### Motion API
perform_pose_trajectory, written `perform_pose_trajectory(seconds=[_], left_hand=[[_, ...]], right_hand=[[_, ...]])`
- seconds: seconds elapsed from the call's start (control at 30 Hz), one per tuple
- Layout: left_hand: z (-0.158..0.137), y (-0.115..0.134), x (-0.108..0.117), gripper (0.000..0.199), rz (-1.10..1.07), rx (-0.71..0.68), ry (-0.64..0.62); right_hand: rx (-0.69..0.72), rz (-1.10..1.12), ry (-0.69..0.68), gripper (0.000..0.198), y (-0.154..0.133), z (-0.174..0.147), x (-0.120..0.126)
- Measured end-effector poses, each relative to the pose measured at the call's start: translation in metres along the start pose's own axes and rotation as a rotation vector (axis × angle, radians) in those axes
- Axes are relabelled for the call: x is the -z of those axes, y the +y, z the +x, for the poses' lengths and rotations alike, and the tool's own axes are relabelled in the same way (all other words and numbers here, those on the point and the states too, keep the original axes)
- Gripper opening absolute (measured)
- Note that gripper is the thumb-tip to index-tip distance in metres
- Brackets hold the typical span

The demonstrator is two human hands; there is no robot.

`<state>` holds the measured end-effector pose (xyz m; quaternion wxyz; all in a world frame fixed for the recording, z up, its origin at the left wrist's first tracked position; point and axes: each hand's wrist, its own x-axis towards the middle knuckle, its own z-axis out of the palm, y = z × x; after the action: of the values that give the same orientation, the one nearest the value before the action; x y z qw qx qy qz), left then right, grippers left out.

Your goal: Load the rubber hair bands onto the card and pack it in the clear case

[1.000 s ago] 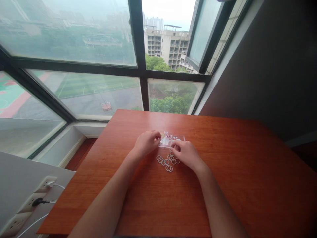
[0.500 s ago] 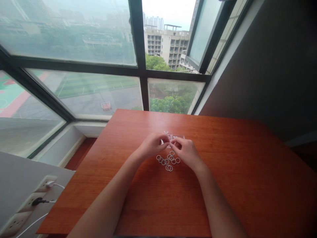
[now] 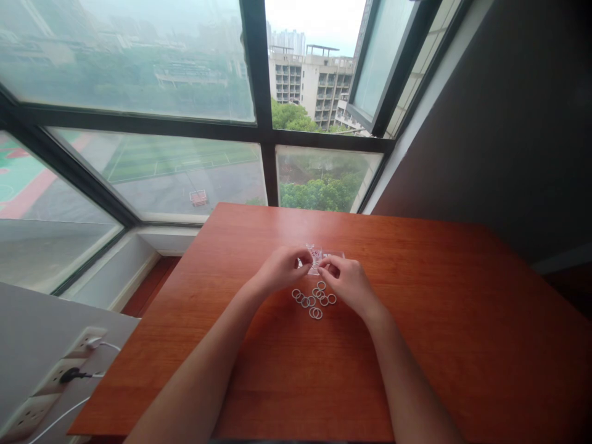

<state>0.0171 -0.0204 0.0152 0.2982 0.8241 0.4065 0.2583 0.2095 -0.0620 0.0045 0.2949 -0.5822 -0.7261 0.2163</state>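
Both hands are meeting over a small clear box, just past a scatter of rings on the table.

Working near to far: the loose metal rings (image 3: 312, 300) are lying in a cluster on the table (image 3: 287, 370), just below my hands. My left hand (image 3: 277, 269) and right hand (image 3: 350, 283) are closing together, fingertips pinching what I take to be one ring or a box part between them; I cannot tell which. The clear plastic box (image 3: 329, 255) is sitting just behind my fingers. I judge this the sorting step; the next move is calling for a fine, steady pinch. Beyond, the window (image 3: 259, 111) is showing buildings.
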Motion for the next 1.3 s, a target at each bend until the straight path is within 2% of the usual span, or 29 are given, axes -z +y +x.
perform_pose_trajectory(seconds=[0.23, 0.53, 0.83, 1.3], left_hand=[[-0.002, -0.010, 0.014, 0.013, 0.226, 0.086, 0.061], [-0.002, -0.010, 0.015, 0.016, 0.279, 0.108, 0.063], [-0.003, -0.013, 0.009, 0.014, 0.299, 0.112, 0.075], [0.000, -0.021, -0.002, 0.013, 0.321, 0.078, 0.137]], right_hand=[[0.008, -0.116, -0.138, 0.017, -0.001, -0.002, -0.004], [-0.076, -0.238, -0.171, 0.020, -0.002, -0.002, 0.003], [-0.115, -0.365, -0.280, 0.011, -0.001, -0.004, 0.003], [-0.112, -0.373, -0.182, 0.008, -0.002, -0.003, -0.001]])
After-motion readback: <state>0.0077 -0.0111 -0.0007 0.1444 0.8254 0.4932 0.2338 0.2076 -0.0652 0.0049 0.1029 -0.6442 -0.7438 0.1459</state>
